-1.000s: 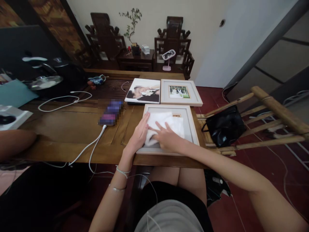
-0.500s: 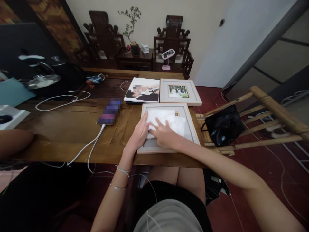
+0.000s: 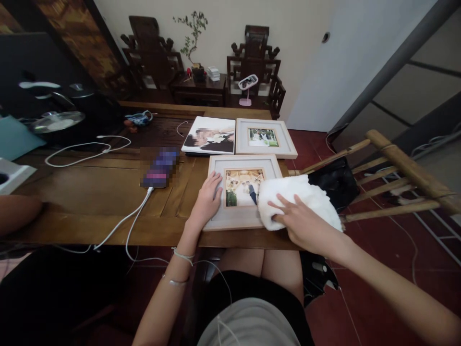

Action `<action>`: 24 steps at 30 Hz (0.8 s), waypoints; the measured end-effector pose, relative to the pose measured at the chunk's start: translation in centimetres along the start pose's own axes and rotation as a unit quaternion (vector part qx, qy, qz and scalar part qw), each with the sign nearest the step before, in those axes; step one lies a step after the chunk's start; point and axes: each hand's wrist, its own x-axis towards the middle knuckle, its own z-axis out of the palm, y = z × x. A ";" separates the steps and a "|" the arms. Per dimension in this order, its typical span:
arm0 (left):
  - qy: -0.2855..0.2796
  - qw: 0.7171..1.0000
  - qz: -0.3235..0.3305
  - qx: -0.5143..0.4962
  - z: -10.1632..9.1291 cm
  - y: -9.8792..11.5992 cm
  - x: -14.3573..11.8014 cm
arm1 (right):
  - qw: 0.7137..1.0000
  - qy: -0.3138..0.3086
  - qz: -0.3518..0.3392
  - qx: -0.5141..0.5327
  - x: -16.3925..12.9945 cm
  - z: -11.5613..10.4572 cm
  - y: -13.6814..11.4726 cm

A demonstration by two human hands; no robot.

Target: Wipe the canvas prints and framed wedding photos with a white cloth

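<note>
White cloth (image 3: 311,192) now lies farther right, across the right edge of the picture frame (image 3: 237,161), baring the photo (image 3: 239,185) inside; right hand (image 3: 306,225) spread on it, grip unclear, left hand (image 3: 207,202) open on the frame.

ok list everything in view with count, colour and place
table: one, brown, centre
near frame: one, pale, table's near edge
far frame: one, pale, behind it
cloth: one, white, over near frame's right side
photo panel: one, white, left of far frame
phone: one, dark, left of near frame
cables: several, white, table's left
glass lid: one, transparent, far left
bamboo chair: one, tan, right of table
bag: one, black, on bamboo chair
carved chairs: two, dark brown, back wall
side table: one, dark brown, between them
potted plant: one, green, on side table
mirror: one, pink, at right carved chair
floor: one, red, below
another person's arm: one, bare, left edge
left hand: one, bare, near frame's left side
right hand: one, bare, on cloth
</note>
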 end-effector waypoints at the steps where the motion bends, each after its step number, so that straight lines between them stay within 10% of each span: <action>1: 0.009 1.000 -0.004 -0.002 0.0 0.0 0.0 | 1.000 0.004 -0.005 0.003 0.1 0.2 -0.3; 12: -0.023 0.999 0.026 0.018 -0.6 -0.5 -0.1 | 0.990 0.056 -0.124 0.046 6.0 1.4 -5.9; 24: -0.039 0.997 0.069 0.007 -0.6 -1.6 0.0 | 0.998 0.044 0.054 0.011 -0.7 1.2 0.7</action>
